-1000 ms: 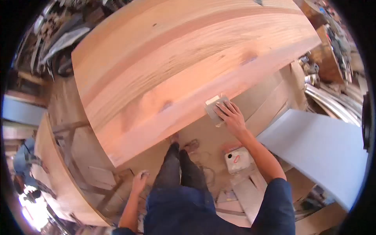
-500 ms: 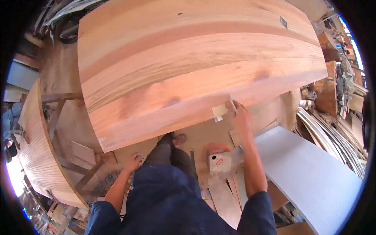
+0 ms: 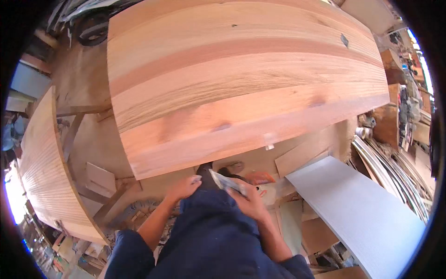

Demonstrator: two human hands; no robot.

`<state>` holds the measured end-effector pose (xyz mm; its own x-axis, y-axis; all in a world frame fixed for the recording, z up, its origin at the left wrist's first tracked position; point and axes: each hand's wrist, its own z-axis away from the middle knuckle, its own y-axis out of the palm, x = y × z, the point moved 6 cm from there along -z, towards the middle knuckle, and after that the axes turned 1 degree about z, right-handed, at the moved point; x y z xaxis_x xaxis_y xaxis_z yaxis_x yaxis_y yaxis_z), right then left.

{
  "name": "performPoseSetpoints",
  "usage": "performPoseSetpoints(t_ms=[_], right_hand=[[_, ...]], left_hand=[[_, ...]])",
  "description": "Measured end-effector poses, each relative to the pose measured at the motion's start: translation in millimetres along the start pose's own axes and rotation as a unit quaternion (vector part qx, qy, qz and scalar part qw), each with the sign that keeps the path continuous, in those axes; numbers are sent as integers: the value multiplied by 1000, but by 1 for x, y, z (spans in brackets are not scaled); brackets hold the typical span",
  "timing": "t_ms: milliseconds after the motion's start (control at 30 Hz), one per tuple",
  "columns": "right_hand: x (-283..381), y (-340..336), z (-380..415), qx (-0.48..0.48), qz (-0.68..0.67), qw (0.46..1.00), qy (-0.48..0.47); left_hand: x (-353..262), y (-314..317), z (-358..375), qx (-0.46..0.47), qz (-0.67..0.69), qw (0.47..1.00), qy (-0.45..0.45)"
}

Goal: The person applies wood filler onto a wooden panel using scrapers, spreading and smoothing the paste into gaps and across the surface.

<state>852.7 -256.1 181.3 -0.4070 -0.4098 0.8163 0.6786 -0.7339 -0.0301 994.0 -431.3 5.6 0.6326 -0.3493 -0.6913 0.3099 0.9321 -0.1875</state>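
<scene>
My right hand is closed on a flat, scraper-like blade, grey with a pale edge, pointing up and left in front of my body. Beside it to the left, my left hand has its fingers curled together; what they hold, if anything, I cannot tell. Both hands are below the near edge of a large wooden panel with a banded grain. Dark spots and a small grey patch mark its face. A small white piece shows at the panel's near edge.
A pale grey board lies at right, near bundled thin strips. Another wooden panel stands at left beside wooden supports. An orange-topped container sits on the floor behind my right hand. Board offcuts lie around.
My right hand has come away from the panel's near edge, down and left toward my body. My left hand has moved right, close to it. The view has shifted slightly.
</scene>
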Motion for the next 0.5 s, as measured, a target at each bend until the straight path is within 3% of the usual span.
performPoseSetpoints(t_ms=[33, 133, 267, 367, 500], right_hand=[[-9, -5, 12, -8, -71, 997, 31], [-23, -48, 45, -146, -263, 951, 66], [-56, -106, 73, -327, -378, 864, 68], [-79, -138, 86, -328, -474, 817, 40], [-95, -163, 91, -307, -526, 792, 42]], left_hand=[[-15, 1, 1, 4, 9, 1000, -6], [-49, 12, -12, 32, -24, 999, 14], [-89, 38, -33, 50, 8, 995, 84], [-111, 55, -46, 74, -10, 992, 103], [-126, 81, -61, 71, -44, 992, 95]])
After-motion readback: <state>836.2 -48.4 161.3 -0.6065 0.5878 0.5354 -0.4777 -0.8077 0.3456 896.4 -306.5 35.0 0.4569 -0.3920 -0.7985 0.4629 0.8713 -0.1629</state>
